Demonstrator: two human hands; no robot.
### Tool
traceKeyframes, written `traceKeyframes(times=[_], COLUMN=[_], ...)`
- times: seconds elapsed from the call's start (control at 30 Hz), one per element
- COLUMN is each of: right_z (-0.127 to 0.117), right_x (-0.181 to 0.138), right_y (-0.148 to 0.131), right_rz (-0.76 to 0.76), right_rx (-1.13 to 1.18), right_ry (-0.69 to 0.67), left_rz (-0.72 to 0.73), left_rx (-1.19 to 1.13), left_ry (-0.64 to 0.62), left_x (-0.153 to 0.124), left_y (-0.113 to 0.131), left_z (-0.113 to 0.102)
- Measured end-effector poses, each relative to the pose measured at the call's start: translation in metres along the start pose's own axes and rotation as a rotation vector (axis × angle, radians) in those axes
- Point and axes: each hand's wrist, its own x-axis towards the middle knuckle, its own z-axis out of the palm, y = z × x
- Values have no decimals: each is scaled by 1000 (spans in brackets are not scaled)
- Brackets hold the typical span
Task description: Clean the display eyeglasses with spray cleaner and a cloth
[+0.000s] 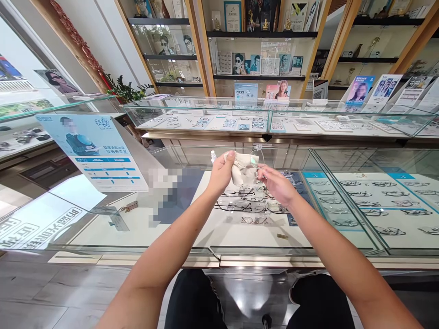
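Note:
My left hand is closed around a bunched beige cloth, with the thumb on top. My right hand pinches a pair of thin-framed eyeglasses at the cloth's right edge. A green glint shows on a lens against the cloth, and a thin curved part rises above it. Much of the eyeglasses is hidden by the cloth and fingers. Below both hands, several eyeglasses lie in rows on the glass counter or inside it; I cannot tell which. A small white bottle stands just behind my left hand.
A blue and white sign stands at the left. Near it are a tag and a small brown item. The glass case at the right holds several frames. Another display case and shelves stand behind.

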Motion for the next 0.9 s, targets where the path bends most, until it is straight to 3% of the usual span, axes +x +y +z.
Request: traceKeyframes(times=[0.13, 0.23, 0.4, 0.53, 0.63, 0.73, 0.83, 0.9], right_z=[-13, -21, -28, -29, -28, -27, -27, -26], right_x=[1, 1, 2, 1, 0, 0, 1, 0], right_y=[-13, -20, -22, -23, -24, -26, -28, -29], right_rz=[-33, -48, -70, -62, -57, -60, -65, -70], right_rx=[54, 58, 51, 42, 56, 59, 37, 35], right_ry=[51, 53, 60, 50, 45, 47, 43, 32], left_rz=[67, 22, -303, -578, -647, -603, -449, -268], left_rx=[211, 553, 1041, 1258, 1359, 1435, 1474, 1454], left_ry=[85, 81, -110, -251, -366, -414, -299, -215], left_x=[16, 24, 28, 30, 32, 26, 15, 8], left_y=[10, 24, 38, 26, 16, 18, 30, 38], left_z=[-29, -56, -90, -101, -103, -98, -83, -67])
